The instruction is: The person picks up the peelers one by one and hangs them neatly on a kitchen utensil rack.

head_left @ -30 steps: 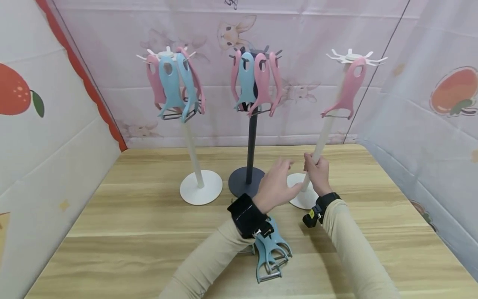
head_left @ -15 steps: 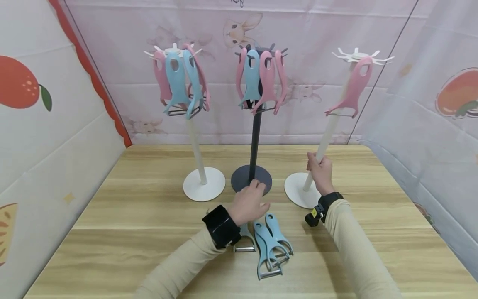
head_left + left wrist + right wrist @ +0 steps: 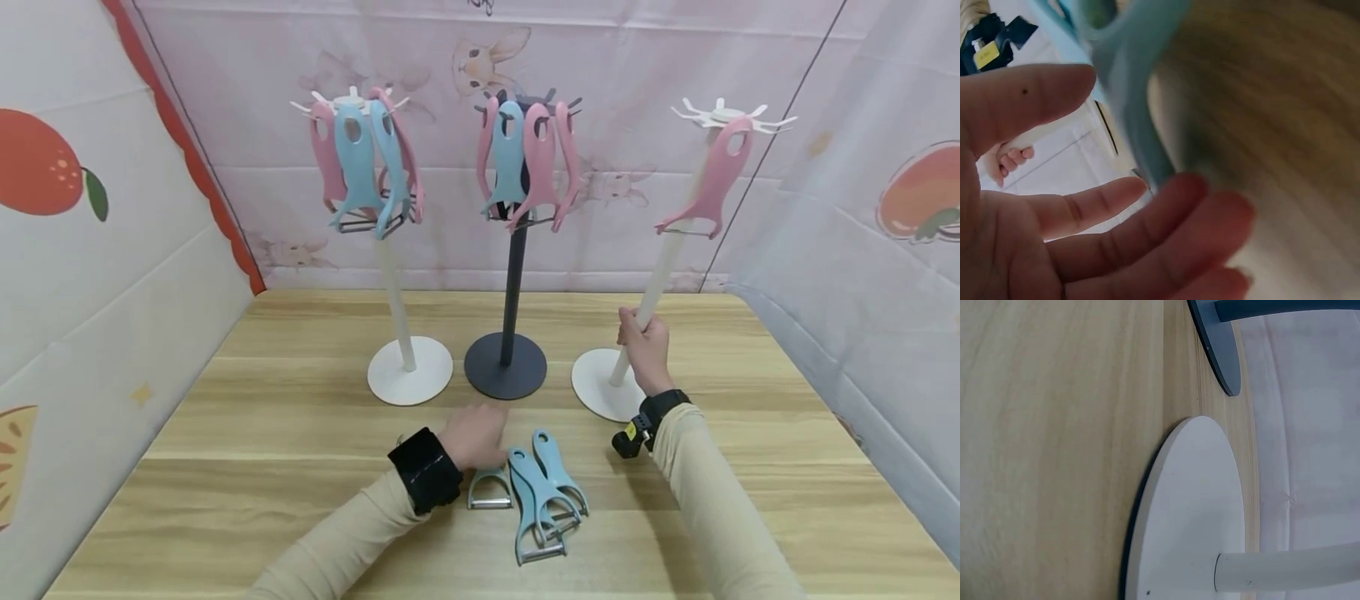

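Observation:
My left hand (image 3: 474, 435) is low over the table, covering the handle of a blue peeler (image 3: 491, 492) whose blade end shows below it. In the left wrist view its fingers (image 3: 1116, 250) and thumb are spread apart, with a blurred blue peeler (image 3: 1129, 81) right at their tips. Beside this hand lie several more blue peelers (image 3: 536, 492), partly overlapping. My right hand (image 3: 647, 354) grips the pole of the right white stand (image 3: 658, 271), which leans to the right. One pink peeler (image 3: 716, 179) hangs from that stand's hooks.
A left white stand (image 3: 408, 371) carries pink and blue peelers. The dark stand (image 3: 506, 367) in the middle also holds several, mostly pink. All three stand in a row towards the back of the wooden table (image 3: 285, 467). Printed cloth walls (image 3: 622, 50) enclose the table.
My left hand has come from beside the right stand, moving left and down to the blue peelers. The right hand keeps its grip on the pole.

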A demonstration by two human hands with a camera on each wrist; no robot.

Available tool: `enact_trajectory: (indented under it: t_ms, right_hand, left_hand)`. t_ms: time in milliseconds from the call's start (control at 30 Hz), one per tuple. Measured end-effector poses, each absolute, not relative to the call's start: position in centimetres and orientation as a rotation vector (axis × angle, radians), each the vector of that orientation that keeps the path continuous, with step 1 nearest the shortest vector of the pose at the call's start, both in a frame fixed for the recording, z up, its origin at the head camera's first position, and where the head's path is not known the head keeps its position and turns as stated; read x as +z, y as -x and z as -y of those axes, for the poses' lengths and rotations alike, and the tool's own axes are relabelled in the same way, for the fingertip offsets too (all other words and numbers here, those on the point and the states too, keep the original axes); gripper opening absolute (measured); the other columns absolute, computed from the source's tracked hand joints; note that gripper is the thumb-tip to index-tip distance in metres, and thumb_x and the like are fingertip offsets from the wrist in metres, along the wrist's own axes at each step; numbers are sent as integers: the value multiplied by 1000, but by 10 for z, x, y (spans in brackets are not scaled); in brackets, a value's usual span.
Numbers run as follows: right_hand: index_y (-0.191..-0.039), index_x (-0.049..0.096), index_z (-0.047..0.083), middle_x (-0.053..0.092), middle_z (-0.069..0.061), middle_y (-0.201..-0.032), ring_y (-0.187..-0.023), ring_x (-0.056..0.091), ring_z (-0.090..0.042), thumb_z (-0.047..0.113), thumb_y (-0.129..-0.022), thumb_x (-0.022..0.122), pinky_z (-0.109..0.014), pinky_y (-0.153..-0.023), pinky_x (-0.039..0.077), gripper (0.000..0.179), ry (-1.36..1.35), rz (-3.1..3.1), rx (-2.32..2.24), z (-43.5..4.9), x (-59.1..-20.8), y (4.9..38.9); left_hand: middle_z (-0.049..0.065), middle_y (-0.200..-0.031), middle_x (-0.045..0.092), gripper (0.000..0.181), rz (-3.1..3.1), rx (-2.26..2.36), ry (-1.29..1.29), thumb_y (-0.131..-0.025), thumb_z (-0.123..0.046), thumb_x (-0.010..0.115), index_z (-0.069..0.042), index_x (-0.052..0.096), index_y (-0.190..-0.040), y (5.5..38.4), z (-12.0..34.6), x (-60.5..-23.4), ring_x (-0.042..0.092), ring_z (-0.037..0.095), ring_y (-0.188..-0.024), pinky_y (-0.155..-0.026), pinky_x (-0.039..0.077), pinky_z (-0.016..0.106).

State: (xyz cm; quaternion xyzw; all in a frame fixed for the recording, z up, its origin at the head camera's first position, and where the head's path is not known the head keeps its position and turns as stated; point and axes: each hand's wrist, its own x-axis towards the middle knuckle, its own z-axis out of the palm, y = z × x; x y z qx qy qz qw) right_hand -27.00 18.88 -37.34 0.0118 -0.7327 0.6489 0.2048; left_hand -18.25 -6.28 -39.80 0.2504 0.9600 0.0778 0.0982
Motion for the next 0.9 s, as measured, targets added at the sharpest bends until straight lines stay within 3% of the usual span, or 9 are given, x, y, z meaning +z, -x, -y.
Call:
enact_trajectory:
  t_ms: [133,333,600,767,900]
  right_hand:
    - [-69,52,9,46,-1,-56,-53,46,-12,14,-92,52,-25,-60,38,24,-38,2050,1811,-188,-374,269]
    - [-70,52,8,47,-2,-57,-54,47,-16,14,-92,52,-25,-59,38,23,-40,2057,1785,-189,-375,271]
    - [-72,52,8,47,-1,-57,-56,47,-20,15,-93,52,-26,-61,38,22,-26,2061,1799,-190,-373,271]
    - [-72,52,8,47,-2,-57,-54,47,-16,15,-92,52,-26,-61,38,21,-30,2049,1810,-190,-373,270]
    - [-71,52,8,47,-1,-57,-53,46,-12,14,-92,52,-25,-60,38,21,-46,2034,1818,-189,-373,270]
  left_hand:
    - [-2,-61,47,22,-2832,181,-736,-71,-23,69,-9,59,-85,179,64,-402,44,13,-51,-44,34,25]
    - [-1,-63,45,29,-2787,263,-707,-71,-18,68,-4,60,-96,181,66,-406,43,13,-54,-45,35,25]
    - [2,-77,54,34,-2812,383,-740,-71,-12,68,-3,60,-103,185,70,-407,45,15,-66,-57,39,27]
    - [-2,-61,39,12,-2799,509,-732,-76,-7,64,-4,58,-86,185,68,-403,37,12,-53,-47,30,23]
    - [-4,-57,30,17,-2817,597,-724,-80,-6,59,0,54,-96,185,64,-398,32,10,-45,-41,27,21]
